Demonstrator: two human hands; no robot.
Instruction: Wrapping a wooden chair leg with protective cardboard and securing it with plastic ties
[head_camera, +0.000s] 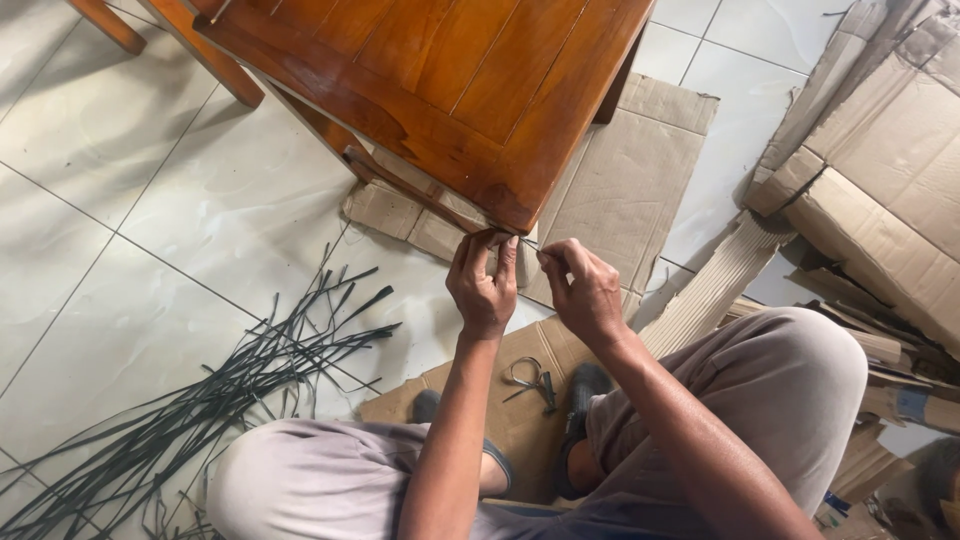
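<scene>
Below you, a floor of pale glossy tiles (200, 200) with thin grout lines, soft daylight and faint shadows across it, a reddish-brown wooden table (450, 80) with plank top ahead of you, flattened cardboard sheets (630, 170) beneath it, stacked cardboard boxes (880, 180) to your right.

The wooden table (450, 90) is reddish-brown with a visible plank grain and a glossy finish. The floor (200, 200) consists of white tiles with dark grout lines. The cardboard sheets (640, 170) are plain tan. The bundle of strips (200, 400) is dark grey to black. The trousers (790, 390) are pale greyish-mauve. The scissors (530, 378) have metallic grey loops.
</scene>
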